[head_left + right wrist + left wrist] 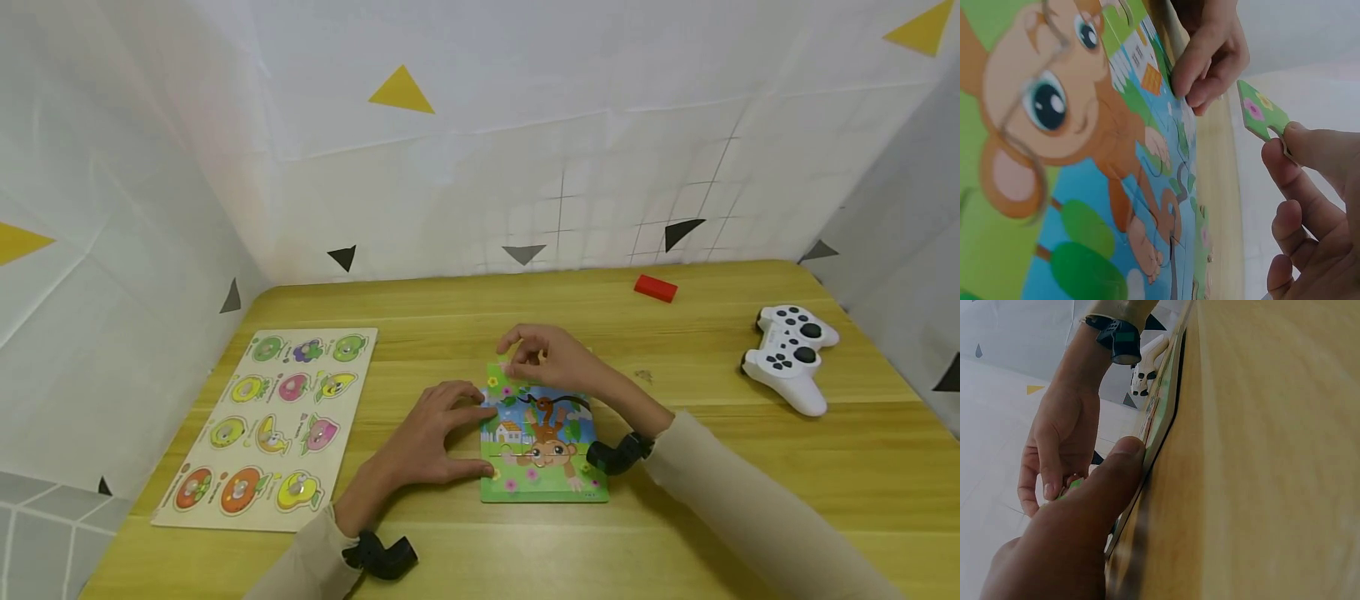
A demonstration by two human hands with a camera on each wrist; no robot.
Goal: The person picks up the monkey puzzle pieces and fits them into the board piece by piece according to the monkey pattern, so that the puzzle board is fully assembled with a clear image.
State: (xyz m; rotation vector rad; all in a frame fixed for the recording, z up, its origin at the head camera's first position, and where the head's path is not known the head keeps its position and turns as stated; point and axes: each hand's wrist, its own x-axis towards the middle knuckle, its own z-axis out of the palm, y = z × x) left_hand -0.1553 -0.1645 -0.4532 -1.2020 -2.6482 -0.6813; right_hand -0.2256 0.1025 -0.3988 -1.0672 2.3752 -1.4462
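Note:
A jigsaw puzzle (546,433) with a monkey, a small house and flowers lies on the wooden table. My right hand (557,358) is above its far left corner and pinches a green puzzle piece (1261,107) with pink and yellow flowers between thumb and forefinger. In the right wrist view this piece is tilted and apart from the puzzle. My left hand (435,433) rests at the puzzle's left edge, thumb toward the near corner and fingers spread farther up. The left wrist view shows the left thumb (1124,450) against the board's edge.
To the left lies a wooden fruit peg board (288,400) with several knobbed pieces. A white game controller (791,358) is on the right. A red block (656,288) sits near the back edge, before the white cloth wall (480,192).

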